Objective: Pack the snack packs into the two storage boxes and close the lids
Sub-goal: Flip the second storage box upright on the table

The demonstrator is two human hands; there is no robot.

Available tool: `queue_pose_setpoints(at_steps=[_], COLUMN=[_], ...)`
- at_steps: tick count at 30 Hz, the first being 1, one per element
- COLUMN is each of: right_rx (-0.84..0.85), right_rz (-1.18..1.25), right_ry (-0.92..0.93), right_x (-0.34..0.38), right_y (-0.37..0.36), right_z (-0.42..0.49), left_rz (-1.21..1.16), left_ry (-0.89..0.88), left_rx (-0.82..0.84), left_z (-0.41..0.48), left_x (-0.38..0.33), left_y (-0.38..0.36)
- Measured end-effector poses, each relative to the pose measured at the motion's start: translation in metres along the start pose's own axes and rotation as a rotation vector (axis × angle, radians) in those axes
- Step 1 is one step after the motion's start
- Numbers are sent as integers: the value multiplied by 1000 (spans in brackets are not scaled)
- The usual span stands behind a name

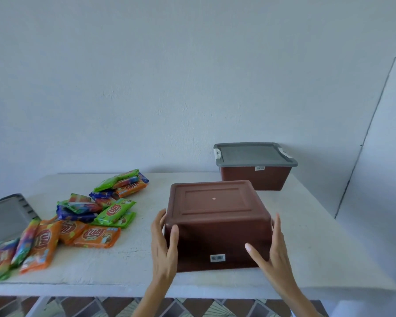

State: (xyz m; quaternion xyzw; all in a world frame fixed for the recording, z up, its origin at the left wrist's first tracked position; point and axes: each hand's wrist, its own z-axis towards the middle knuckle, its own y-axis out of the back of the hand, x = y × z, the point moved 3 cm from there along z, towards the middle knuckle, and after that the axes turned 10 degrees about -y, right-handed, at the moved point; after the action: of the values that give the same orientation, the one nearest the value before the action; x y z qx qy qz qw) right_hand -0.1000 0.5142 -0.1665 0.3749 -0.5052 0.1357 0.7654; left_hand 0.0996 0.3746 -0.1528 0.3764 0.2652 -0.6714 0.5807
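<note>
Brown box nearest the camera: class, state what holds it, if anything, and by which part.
Both hands grip the upturned brown box by its opposite side walls: left hand on the left wall, right hand on the right, thumbs across the near face.

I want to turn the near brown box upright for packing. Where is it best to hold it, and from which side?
Hold the near brown box by its two short side walls, one hand from each side, as the left hand and right hand do now. It lies bottom-up, so the smooth base gives no hold.
</note>
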Motion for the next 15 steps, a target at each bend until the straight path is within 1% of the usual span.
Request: queue_pose_setpoints(at_steps=[3, 5, 8, 11, 13, 15], right_rx=[16, 1, -45, -71, -82, -71], right_rz=[-63, -64, -29, 86, 164, 204], right_ry=[-15, -11, 17, 57, 105, 158], right_x=[-17, -14, 7, 39, 59, 78], right_y=[-3, 0, 13, 32, 49, 64], right_z=[-9, -8, 3, 13, 22, 30], left_rz=[99, 160, 268, 374, 441, 463], left_ry=[16, 22, -5, -54, -37, 23], left_rx=[67, 79, 108, 194, 271, 358], left_z=[-25, -23, 1, 34, 59, 86], left_x=[7, 2, -13, -40, -60, -73], left_y=[-4, -2, 6, 15, 22, 28])
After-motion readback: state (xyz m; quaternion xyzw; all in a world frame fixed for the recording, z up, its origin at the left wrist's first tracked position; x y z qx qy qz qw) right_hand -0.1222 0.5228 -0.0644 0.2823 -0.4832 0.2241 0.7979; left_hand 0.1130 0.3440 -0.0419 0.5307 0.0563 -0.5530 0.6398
